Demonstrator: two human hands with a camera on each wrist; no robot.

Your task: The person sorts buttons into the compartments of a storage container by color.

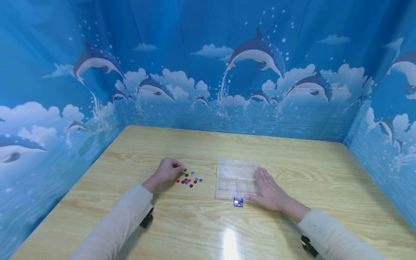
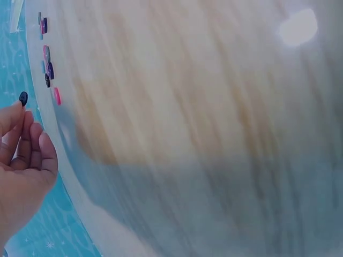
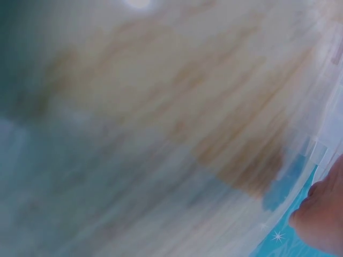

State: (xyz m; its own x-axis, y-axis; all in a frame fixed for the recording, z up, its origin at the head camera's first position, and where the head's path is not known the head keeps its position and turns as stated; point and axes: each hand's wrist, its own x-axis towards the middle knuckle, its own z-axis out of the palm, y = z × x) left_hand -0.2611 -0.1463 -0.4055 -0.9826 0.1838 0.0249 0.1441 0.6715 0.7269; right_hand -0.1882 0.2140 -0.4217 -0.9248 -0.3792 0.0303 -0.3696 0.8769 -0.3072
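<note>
My left hand (image 1: 167,170) pinches a small dark button (image 2: 23,98) between thumb and fingertips, at the far edge of a loose group of buttons. Pink, red, blue and dark buttons (image 1: 191,186) lie scattered on the table just right of that hand. A clear plastic box (image 1: 237,168) with compartments lies open and flat to the right of them. Along the box's right side, my right hand (image 1: 271,193) rests with straight fingers, its thumb near the front right corner. Close by that thumb, a small square blue-violet piece (image 1: 238,202) sits at the box's front edge.
The wooden table (image 1: 182,231) reaches back to a blue curtain (image 1: 208,72) printed with dolphins, which also hangs on both sides. Dark wrist straps (image 1: 147,218) show under both pale sleeves. Light glares on the table's front part.
</note>
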